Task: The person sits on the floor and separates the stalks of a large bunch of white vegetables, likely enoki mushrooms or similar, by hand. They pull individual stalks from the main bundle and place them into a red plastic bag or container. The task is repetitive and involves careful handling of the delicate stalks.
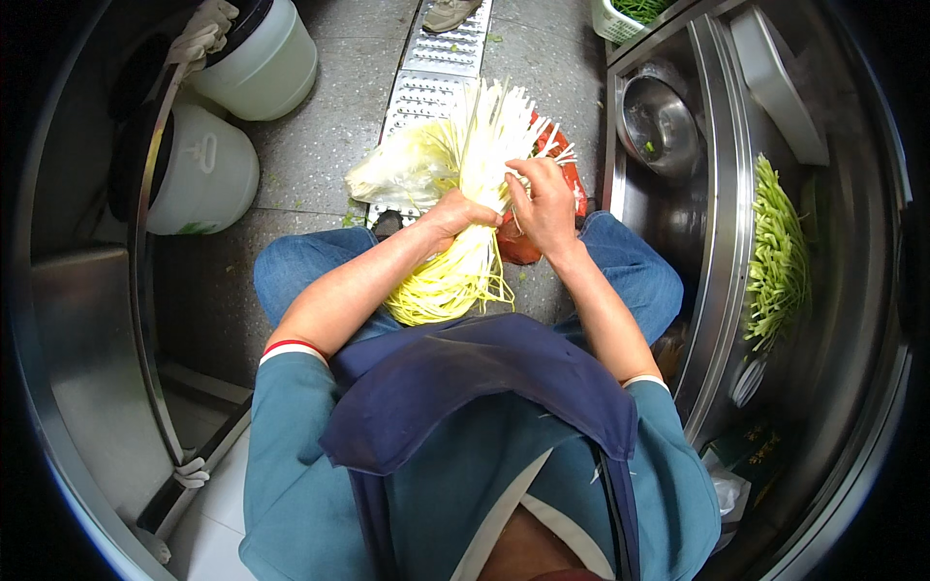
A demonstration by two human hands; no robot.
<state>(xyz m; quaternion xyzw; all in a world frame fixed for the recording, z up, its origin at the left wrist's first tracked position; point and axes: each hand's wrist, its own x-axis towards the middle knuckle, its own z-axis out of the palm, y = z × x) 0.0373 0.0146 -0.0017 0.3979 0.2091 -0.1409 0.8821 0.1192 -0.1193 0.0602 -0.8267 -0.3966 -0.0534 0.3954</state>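
Observation:
My left hand [459,216] grips a thick bunch of yellow chives [445,285] around its middle, between my bent knees. The white stalk ends [494,123] fan out away from me, and the limp yellow leaves hang towards my apron. My right hand [545,203] is at the right side of the stalks, with thumb and fingers bent close to the outer ones. Whether a stalk is pinched there is hard to make out. Left of the bunch, more pale chives lie in a clear plastic bag [403,174]. A red plastic bag [519,247] sits partly hidden beneath my right hand.
A perforated metal drain cover [429,94] crosses the grey floor; a shoe [449,13] stands at its far end. White plastic barrels [207,171] are at left. On the right, a steel shelf unit holds a metal bowl [657,127] and cut green stalks [777,254].

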